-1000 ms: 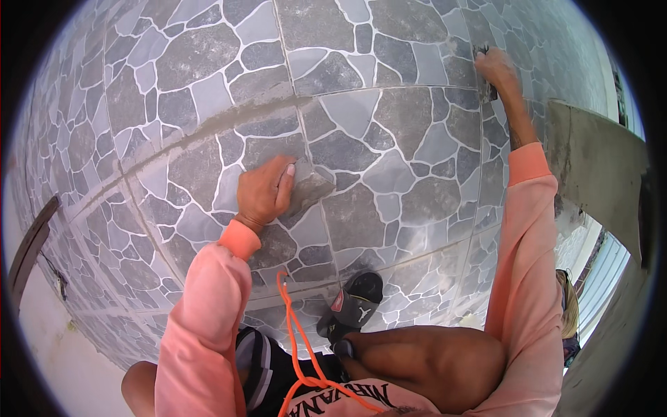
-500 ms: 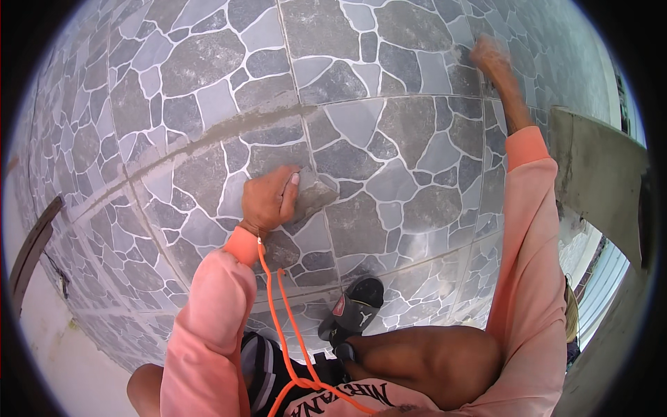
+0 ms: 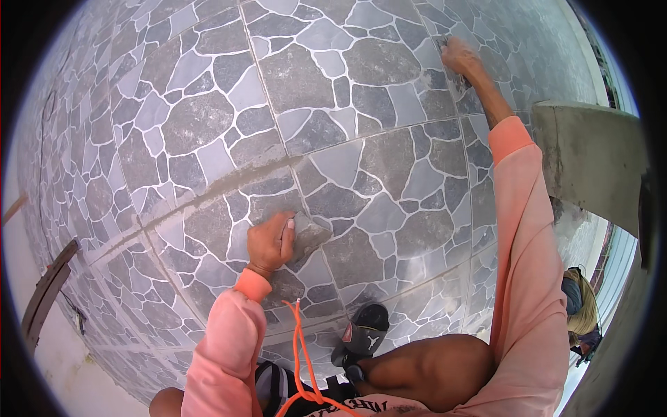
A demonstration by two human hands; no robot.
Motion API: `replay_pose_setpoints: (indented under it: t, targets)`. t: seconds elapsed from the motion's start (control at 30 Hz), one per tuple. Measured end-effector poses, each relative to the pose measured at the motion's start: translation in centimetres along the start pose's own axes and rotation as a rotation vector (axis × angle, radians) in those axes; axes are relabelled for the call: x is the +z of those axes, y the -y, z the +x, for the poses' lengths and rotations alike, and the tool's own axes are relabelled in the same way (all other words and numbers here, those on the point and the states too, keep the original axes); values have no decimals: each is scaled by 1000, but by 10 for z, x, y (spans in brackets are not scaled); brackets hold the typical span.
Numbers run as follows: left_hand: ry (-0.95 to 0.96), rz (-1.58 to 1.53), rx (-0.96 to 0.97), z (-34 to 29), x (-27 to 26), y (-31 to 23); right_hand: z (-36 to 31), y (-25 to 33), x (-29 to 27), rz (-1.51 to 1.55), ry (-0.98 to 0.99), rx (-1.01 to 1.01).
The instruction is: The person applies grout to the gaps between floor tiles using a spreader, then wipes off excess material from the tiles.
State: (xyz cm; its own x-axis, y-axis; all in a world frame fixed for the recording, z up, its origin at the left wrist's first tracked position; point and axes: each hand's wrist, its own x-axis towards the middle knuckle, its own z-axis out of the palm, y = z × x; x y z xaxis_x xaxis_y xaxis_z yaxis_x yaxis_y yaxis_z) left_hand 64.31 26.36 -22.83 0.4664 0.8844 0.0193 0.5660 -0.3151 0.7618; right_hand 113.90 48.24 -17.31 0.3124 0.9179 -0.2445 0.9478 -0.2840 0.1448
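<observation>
**A:** any buckets or tubs in this shot? Can't spot a single container, just floor [image 3: 389, 174] everywhere, grey stone-pattern tiles with white lines between the stones.

**B:** same here, nothing that holds anything. What's there: the left hand [image 3: 269, 243] is down on the tiles, fingers curled around a grey pad [image 3: 309, 235], some kind of sponge or cloth, can't tell which. It's pressed flat on the floor right where two tile joints cross. A pale dusty streak [image 3: 208, 191] runs along the joint up and to the left of it.

**A:** and the right hand [image 3: 460, 59]?

**B:** way out at the top, arm stretched nearly straight in a pink sleeve [image 3: 524, 243]. Fingers are bent and touching the tile, with something small and dark at them, but it's too tiny to say if it's gripping it. Honestly can't tell.

**A:** what's around?

**B:** black sandal [image 3: 363, 332] on the person's foot just below the left hand, bare knee [image 3: 431, 368] beside it, orange cord [image 3: 302, 354] dangling from the chest. Concrete block [image 3: 590, 163] on the right, close to the outstretched arm. Brown plank [image 3: 45, 295] lying at the far left edge, well away from both hands. Nothing sits between the hands and the tiles.
</observation>
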Motion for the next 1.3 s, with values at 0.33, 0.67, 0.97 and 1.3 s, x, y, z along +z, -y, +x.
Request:
replay_pose_setpoints:
  t: [0.33, 0.67, 0.97, 1.3]
  targets:
    - [-20, -11, -21, 0, 5, 0, -17, -8, 19, -11, 44, -1]
    - [12, 41, -32, 0, -1, -2, -84, -27, 42, 140, 90, 335]
    - [-15, 37, -4, 0, 10, -3, -13, -94, -25, 612, -71, 30]
    - [1, 131, -27, -8, -3, 6, -92, 12, 18, 920, 68, 20]
